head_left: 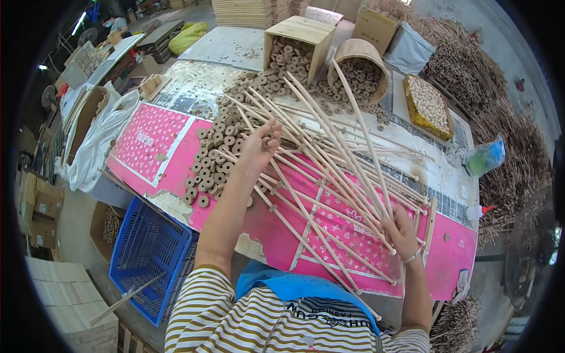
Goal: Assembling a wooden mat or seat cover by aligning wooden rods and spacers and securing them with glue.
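Your right hand [400,233] grips wooden rods [369,141] near right; your left hand [263,145] curls near wooden rings [206,166], its hold unclear. You're apparently sorting rods; next calls for keeping them steady.

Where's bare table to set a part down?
Left: the pink panel beside the ring pile, bare but for a scrap. Right: the pink end past the wooden strip, mostly bare, one loose ring on it. Crowded: the middle, under rods.
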Motion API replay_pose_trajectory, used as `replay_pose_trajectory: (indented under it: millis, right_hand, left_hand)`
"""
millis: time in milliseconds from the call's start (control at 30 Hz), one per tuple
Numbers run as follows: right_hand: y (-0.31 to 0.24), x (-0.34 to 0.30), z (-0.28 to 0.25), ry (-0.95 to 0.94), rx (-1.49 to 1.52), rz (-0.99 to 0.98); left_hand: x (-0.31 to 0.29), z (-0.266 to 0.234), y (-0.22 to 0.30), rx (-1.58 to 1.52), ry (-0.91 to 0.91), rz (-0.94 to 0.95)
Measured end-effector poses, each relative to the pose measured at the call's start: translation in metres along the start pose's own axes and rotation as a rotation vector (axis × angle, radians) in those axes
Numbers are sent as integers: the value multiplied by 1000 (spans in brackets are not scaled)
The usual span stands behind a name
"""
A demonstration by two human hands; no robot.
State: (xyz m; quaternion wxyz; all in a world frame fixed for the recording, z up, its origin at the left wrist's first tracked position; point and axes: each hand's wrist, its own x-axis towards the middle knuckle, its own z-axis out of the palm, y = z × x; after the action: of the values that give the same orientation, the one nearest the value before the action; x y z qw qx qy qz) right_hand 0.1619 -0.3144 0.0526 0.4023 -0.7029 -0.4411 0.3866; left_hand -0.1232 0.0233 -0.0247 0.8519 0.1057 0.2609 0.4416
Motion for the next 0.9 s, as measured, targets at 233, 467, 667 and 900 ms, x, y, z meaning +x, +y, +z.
replay_pose_trajectory:
  millis: [233,467,667,900]
  right_hand:
    - [23,-45,8,-81,108,82]
    - [30,-61,5,-61,165,157]
    - [27,-62,9,-101,187,180]
    - [30,-69,4,-121,214,194]
  left_hand:
    - [16,-11,-5,146,-63,24]
    - [11,-6,-1,244,-96,121]
    - [10,-8,4,291,-186,114]
    - [-8,10,5,576,-81,203]
